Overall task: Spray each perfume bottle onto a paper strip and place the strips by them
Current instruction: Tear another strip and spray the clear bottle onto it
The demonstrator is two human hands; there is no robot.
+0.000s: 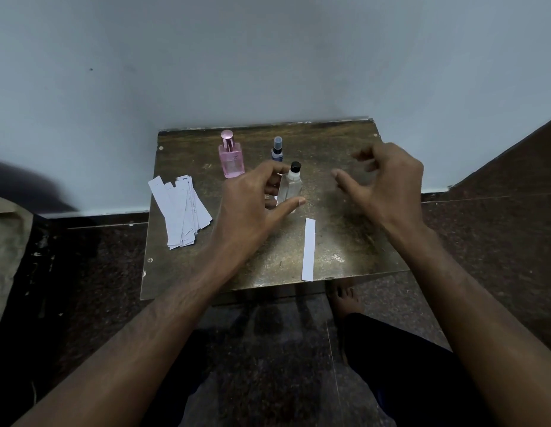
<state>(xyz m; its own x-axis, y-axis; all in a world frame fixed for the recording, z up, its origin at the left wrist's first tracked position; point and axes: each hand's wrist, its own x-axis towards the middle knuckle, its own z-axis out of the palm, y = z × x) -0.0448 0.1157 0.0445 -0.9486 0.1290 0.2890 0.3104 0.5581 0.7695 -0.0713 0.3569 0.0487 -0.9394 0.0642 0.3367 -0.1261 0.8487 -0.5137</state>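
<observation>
A small dark wooden table (345,241) with a worn, scuffed top stands against a pale wall (268,57) on a dark speckled floor (483,241).

The left hand (252,195) is positioned over the centre of the table, thumb extended toward the right and fingers curved around the far side of the clear bottle (289,184). Whether the fingers actually contact the glass cannot be determined — the thumb tip lies just in front of the bottle's base.

The right hand (388,180) hovers above the right part of the table, fingers loosely curled and spread, holding nothing.

A fanned stack of white paper strips (180,211) lies on the left edge of the table, partly overhanging it.

The pink bottle (231,158), with a pink metallic cap, stands upright near the back of the table, to the left of the other two bottles.

The clear bottle, fitted with a black cap, stands roughly at table centre, tilted slightly as seen from above.

A single paper strip (308,249) lies flat near the front edge — in front of the clear bottle, its near end at the table's edge.

The small blue bottle (277,151) stands upright behind the clear bottle, partly hidden by the left fingers.
</observation>
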